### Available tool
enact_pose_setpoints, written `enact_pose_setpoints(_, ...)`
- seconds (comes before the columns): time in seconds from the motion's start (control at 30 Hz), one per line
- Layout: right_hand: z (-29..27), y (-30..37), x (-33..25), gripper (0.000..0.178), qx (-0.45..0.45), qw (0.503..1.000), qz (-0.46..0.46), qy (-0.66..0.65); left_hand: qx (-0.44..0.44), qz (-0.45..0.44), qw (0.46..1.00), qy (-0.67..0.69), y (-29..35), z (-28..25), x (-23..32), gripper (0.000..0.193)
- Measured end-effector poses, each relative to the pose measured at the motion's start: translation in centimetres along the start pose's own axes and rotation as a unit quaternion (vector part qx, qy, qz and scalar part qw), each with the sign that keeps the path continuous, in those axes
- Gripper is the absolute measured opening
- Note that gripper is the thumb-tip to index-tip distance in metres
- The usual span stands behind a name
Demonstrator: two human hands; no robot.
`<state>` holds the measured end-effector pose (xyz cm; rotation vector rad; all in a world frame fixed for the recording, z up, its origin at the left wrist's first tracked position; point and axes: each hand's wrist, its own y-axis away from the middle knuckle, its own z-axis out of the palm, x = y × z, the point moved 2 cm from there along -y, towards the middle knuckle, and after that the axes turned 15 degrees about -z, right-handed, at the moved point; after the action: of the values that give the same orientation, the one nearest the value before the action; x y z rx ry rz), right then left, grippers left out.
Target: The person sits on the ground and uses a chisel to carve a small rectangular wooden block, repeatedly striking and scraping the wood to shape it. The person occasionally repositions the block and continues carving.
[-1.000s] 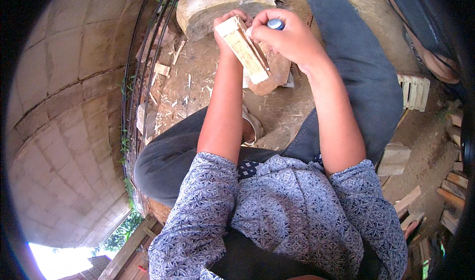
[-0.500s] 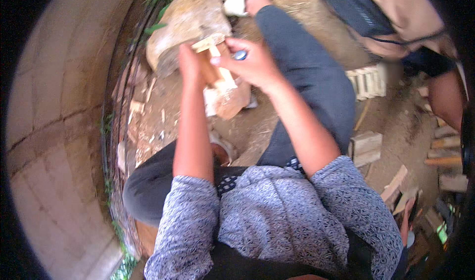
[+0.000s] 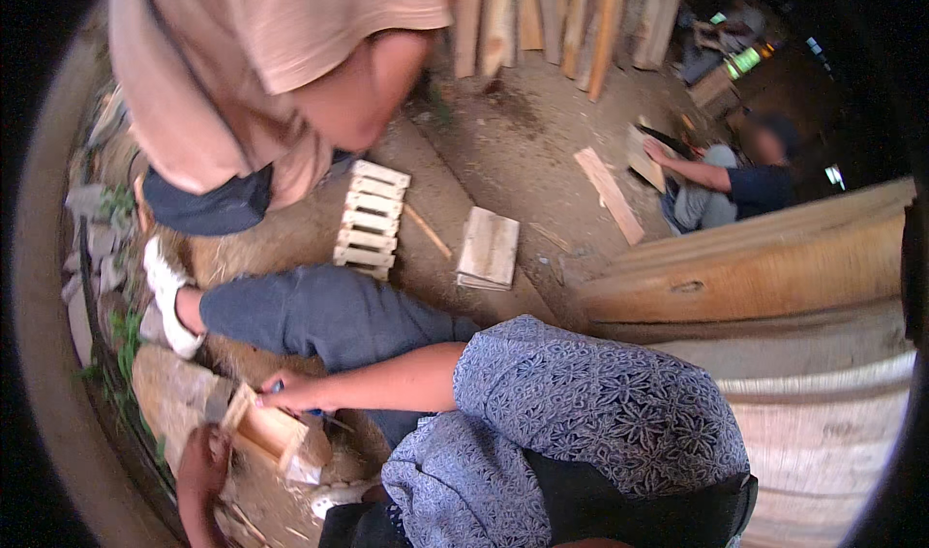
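A small open wooden frame of pale slats (image 3: 269,430) sits at the lower left, against a large stone (image 3: 164,383). My right hand (image 3: 290,393) closes on its upper edge, with a small blue object (image 3: 278,386) tucked among the fingers; its kind is not clear. At the frame's left end, my left hand (image 3: 203,461) has its fingers curled against the wood, partly in shadow. A rounded block (image 3: 312,446) lies under the frame's right end.
A person in a tan shirt (image 3: 339,45) bends close by, upper left. A slatted wooden piece (image 3: 373,219) and stacked boards (image 3: 488,248) lie beyond my leg. Large planks (image 3: 755,267) rise on the right. Another person (image 3: 745,175) sits farther off, holding a board.
My view has swung to the right, so the hands and the frame now appear at the lower left. Both hands remain at the frame.
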<state>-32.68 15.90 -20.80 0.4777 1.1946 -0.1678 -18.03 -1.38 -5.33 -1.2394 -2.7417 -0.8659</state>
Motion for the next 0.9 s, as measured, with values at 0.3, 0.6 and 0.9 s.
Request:
enact_pose_setpoints(0.3,0.2,0.0,3.3,0.047,-0.01,0.993,-0.034,0.109,-0.141,-0.004,0.98,0.143,-4.0,8.8,-2.7,0.037)
enact_pose_setpoints(0.6,1.3,-0.3,5.7,0.06,-0.011,0.982,-0.079,0.173,-0.275,-0.106,0.91,0.293,-1.5,11.7,-3.4,0.046)
enact_pose_setpoints(0.9,0.0,0.0,5.8,0.046,-0.019,0.994,-0.001,0.103,-0.13,0.009,0.969,0.208,-1.1,14.3,-5.0,0.04)
